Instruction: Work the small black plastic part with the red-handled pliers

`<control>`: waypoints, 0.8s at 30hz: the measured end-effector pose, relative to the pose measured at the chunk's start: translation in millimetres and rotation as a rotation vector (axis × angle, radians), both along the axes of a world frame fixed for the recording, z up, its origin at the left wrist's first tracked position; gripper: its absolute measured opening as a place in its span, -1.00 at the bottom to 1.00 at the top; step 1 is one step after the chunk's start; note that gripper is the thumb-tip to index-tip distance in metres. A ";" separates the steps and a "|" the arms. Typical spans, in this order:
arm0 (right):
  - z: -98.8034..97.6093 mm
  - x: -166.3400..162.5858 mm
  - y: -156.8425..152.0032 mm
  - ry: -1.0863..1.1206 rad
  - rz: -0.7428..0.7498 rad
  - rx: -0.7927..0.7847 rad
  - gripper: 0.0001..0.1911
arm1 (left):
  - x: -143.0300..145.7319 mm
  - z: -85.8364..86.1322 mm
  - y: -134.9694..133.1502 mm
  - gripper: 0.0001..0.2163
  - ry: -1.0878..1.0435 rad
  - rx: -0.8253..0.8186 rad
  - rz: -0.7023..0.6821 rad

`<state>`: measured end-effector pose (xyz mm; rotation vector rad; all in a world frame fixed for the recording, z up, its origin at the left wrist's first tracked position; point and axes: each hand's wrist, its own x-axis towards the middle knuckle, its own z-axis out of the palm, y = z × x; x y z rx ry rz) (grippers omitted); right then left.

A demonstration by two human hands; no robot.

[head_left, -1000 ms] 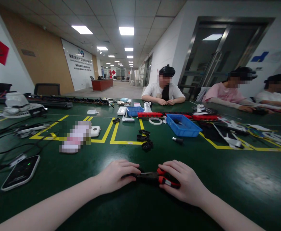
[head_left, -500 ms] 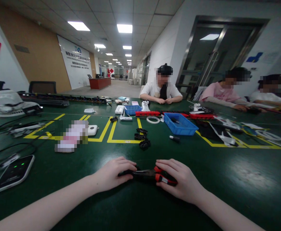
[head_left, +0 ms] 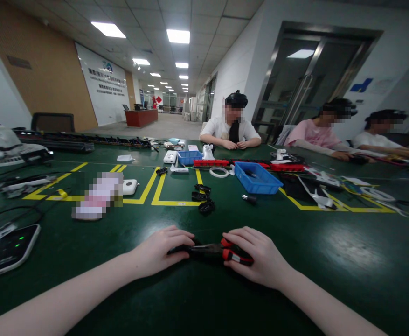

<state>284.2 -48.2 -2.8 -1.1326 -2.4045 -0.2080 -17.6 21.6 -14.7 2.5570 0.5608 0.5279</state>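
Observation:
My right hand (head_left: 256, 254) is closed around the red-and-black handles of a pair of pliers (head_left: 232, 256). The narrow metal jaws point left, toward my other hand. Between the thumb and fingers of my left hand (head_left: 162, 247) is a small black piece (head_left: 179, 249), mostly covered, so its kind cannot be made out. The jaw tips reach that piece; whether they grip it is unclear. Both hands rest low over the green table (head_left: 190, 303). Beyond them lie several black clip-like parts (head_left: 200, 197) in a small group.
A blue bin (head_left: 256, 179) stands past my right hand, with a short black cylinder (head_left: 249, 199) before it. A phone (head_left: 97, 196) and a white device (head_left: 130, 187) lie left, another phone (head_left: 10, 252) nearer. A person (head_left: 230, 126) sits opposite; two more sit at right.
The view has turned slightly right, so the table things sit a little further left. My hands keep nearly the same hold on the pliers and the black piece.

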 end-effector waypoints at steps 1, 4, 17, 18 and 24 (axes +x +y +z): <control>-0.4 0.0 0.2 -0.001 -0.001 0.003 -0.54 | 0.0 0.2 -0.1 -0.77 -0.003 0.000 -0.001; -2.3 -0.6 1.2 -0.003 -0.001 0.008 -0.54 | 0.1 -0.4 0.3 -0.77 -0.009 0.004 -0.005; -4.7 -4.0 2.3 -0.017 0.002 0.022 -0.55 | -0.5 -1.7 0.1 -0.69 0.036 0.099 -0.030; -4.7 -4.1 2.4 -0.018 0.005 0.025 -0.55 | -0.7 -2.6 0.2 -0.67 0.043 0.118 -0.031; -2.8 -3.2 2.1 -0.009 -0.001 0.010 -0.55 | -0.9 -2.7 0.7 -0.68 0.059 0.112 -0.029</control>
